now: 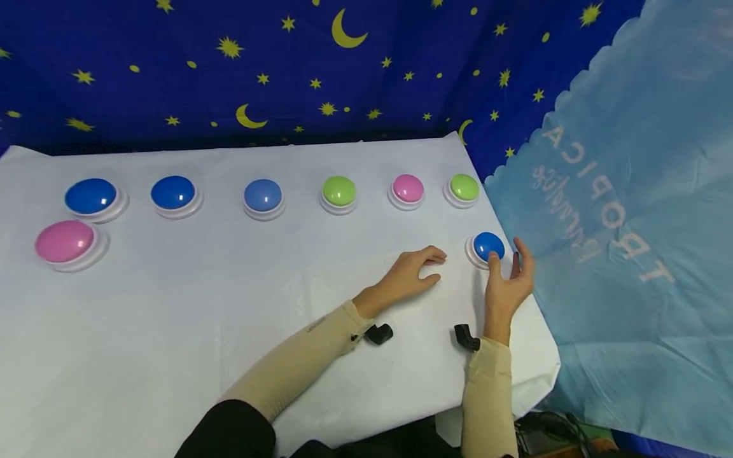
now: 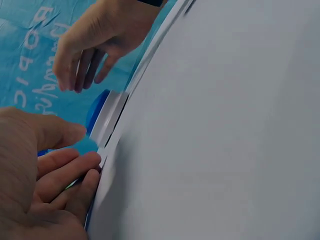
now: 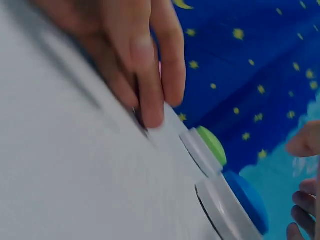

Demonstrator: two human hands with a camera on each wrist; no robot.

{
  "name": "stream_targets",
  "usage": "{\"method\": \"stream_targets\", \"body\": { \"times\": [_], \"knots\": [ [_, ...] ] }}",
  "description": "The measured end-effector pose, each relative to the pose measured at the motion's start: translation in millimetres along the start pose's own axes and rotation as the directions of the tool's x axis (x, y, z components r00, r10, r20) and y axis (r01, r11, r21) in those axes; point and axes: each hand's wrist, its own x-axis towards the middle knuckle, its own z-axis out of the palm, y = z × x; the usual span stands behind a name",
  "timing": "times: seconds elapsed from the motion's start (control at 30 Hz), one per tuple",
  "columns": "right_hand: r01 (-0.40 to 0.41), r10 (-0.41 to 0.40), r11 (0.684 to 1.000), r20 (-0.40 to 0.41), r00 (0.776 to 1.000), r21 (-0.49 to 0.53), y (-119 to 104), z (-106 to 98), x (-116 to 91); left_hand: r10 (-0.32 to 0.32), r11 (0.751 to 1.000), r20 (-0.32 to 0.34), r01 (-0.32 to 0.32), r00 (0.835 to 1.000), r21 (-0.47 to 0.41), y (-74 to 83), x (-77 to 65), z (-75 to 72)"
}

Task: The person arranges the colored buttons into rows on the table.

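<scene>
A blue push button (image 1: 488,245) on a white round base stands near the right edge of the table. My right hand (image 1: 508,289) hovers at its right side, thumb and fingers spread and loosely bent. In the right wrist view a gap separates the hand (image 3: 306,187) from the blue button (image 3: 246,202). My left hand (image 1: 408,277) is over the table to the left of that button, fingers bent and thumb apart, holding nothing. The left wrist view shows the left hand (image 2: 47,170) in front and the right hand (image 2: 102,42) above the button (image 2: 106,117).
Along the back stand green (image 1: 464,187), pink (image 1: 408,189), green (image 1: 339,191) and several blue buttons (image 1: 263,196). A larger-looking pink button (image 1: 65,242) is at the left. A starry cloth (image 1: 286,51) hangs behind the white table (image 1: 172,331); a light blue cloth (image 1: 630,305) hangs at the right.
</scene>
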Motion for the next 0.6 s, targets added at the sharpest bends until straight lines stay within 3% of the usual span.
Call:
{"method": "stream_targets", "body": {
  "times": [0.07, 0.17, 0.3, 0.43, 0.5, 0.6],
  "knots": [
    [0.05, -0.05, 0.998, 0.004, 0.999, 0.05, -15.6, 5.4, -5.1, 0.006, 1.0, -0.004, -0.006, 1.0, 0.019, -0.5, -11.6, -9.7],
    [0.094, -0.108, 0.986, 0.1, 0.989, 0.135, -32.8, 15.3, -12.4, 0.013, 0.999, -0.037, -0.011, 0.999, 0.035, -2.9, -29.6, -25.0],
    [0.097, -0.17, 0.956, 0.255, 0.952, 0.277, -39.2, 29.9, -19.4, 0.013, 0.999, -0.117, -0.008, 0.993, 0.04, -7.3, -54.9, -45.1],
    [0.055, -0.186, 0.938, 0.365, 0.912, 0.341, -44.0, 45.3, -31.7, 0.028, 0.998, -0.186, -0.018, 0.982, 0.052, -12.3, -78.5, -63.1],
    [0.0, -0.181, 0.925, 0.441, 0.879, 0.38, -48.2, 55.5, -41.8, 0.038, 0.998, -0.221, -0.027, 0.974, 0.055, -14.3, -90.4, -72.4],
    [-0.091, -0.179, 0.905, 0.566, 0.805, 0.416, -55.1, 73.2, -61.3, 0.058, 0.997, -0.29, -0.038, 0.955, 0.073, -18.2, -109.2, -86.9]
  ]
}}
